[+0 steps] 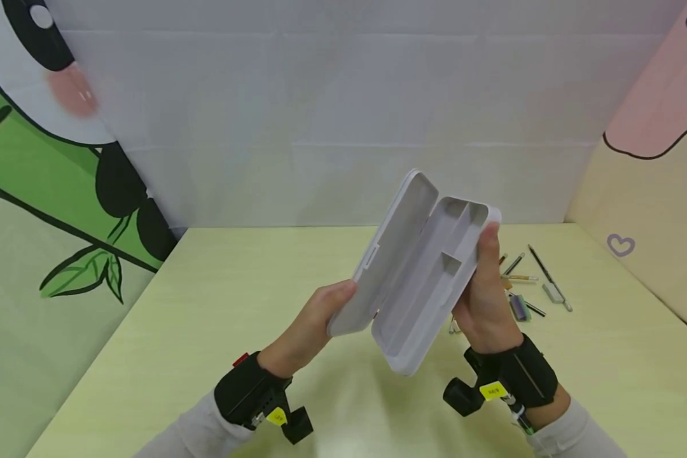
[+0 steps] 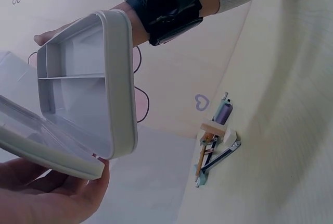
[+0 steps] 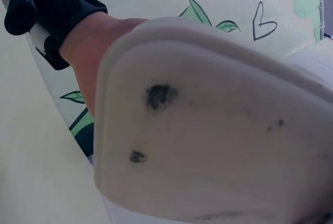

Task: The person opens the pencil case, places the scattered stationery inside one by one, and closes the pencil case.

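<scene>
A white pencil case (image 1: 418,299) is held up tilted above the table, its lid (image 1: 386,254) swung open to the left. Its divided compartments show bare inside. My left hand (image 1: 312,324) grips the lid's lower left edge, thumb on the near face and fingers behind. On the other side my right hand (image 1: 486,302) holds the tray part by its right edge, thumb along the rim; its other fingers are hidden behind. Dark smudges mark the case's outer surface (image 3: 208,120) in the right wrist view.
On the right of the pale table (image 1: 252,267) lie several pencils (image 1: 544,270), a white eraser (image 1: 552,292), and a purple-and-green block (image 1: 519,307). A small metallic item (image 1: 454,326) sits partly behind the case. Printed cloth walls (image 1: 349,114) stand around the table.
</scene>
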A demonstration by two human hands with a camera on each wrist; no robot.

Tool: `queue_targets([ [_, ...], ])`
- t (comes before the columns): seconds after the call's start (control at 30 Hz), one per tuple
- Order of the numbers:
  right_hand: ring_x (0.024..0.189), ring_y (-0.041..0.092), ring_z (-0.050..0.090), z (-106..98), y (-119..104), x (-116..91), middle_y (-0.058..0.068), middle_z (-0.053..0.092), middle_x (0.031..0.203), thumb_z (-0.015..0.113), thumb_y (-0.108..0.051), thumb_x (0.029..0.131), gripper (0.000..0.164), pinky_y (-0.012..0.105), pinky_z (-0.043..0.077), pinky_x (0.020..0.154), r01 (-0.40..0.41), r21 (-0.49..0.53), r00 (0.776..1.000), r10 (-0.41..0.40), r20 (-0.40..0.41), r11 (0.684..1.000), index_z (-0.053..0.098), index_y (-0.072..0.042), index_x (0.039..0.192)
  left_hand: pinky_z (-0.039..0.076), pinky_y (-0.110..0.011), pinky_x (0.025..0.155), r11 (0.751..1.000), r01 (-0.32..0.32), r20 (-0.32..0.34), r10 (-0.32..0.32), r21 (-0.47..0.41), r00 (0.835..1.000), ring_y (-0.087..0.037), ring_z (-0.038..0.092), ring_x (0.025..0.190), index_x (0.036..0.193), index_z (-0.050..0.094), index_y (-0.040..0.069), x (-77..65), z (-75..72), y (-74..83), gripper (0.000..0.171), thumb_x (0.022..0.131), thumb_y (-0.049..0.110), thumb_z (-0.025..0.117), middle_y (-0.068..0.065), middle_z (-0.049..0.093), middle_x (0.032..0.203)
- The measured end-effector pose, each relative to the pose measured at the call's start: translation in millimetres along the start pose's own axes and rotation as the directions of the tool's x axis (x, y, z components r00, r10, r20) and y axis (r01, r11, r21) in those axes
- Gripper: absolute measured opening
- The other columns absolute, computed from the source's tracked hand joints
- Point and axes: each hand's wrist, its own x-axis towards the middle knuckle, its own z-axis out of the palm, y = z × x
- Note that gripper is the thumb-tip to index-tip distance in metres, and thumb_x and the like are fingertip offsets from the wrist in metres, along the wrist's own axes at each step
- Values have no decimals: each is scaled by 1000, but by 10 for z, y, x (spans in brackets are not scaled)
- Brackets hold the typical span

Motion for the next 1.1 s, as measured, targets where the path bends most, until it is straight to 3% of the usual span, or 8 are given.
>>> queue_targets([
  [0.13, 96, 10, 57, -9, -9, 10, -2, 56, 107, 61, -72, 76, 79, 24, 53, 76, 12, 9, 1000, -12, 26, 1000, 44, -15, 127, 46, -33, 99, 999, 17, 15, -16, -38, 1000, -10, 57, 111, 145, 39, 2, -18, -9, 16, 63, 102, 47, 28, 4, 60, 123],
  [0.2, 96, 10, 56, -6, -17, 8, -3, 56, 107, 61, -73, 76, 78, 24, 53, 78, 13, 1, 1000, -13, 21, 1000, 45, -15, 126, 46, -33, 99, 998, 27, 17, -27, -48, 1000, -11, 57, 111, 145, 38, 2, -23, -9, 26, 64, 101, 47, 27, 7, 60, 122],
  [0.47, 95, 9, 57, 5, -43, 3, -4, 58, 104, 59, -73, 78, 72, 24, 52, 79, 34, 11, 999, -34, 15, 999, 48, -16, 121, 44, -32, 99, 997, 46, 25, -44, -58, 999, -11, 55, 109, 147, 35, 5, -39, -6, 72, 65, 101, 50, 23, 10, 59, 120],
  [0.77, 97, 8, 51, 31, -50, -2, -5, 53, 105, 58, -74, 78, 70, 25, 46, 83, 18, 35, 1000, -17, -12, 999, 46, -20, 122, 43, -33, 99, 992, 69, 46, -65, -106, 997, -14, 52, 107, 150, 27, 16, -44, -13, 74, 62, 101, 52, 18, 7, 53, 121],
  [1.1, 94, 8, 52, 63, -59, -28, -7, 54, 103, 50, -76, 82, 63, 25, 44, 80, -3, 29, 997, 5, -71, 1000, 49, -24, 117, 46, -29, 90, 976, 70, 27, -65, -207, 997, -12, 53, 101, 143, 36, 25, -52, -11, 77, 52, 101, 53, 22, 8, 55, 115],
])
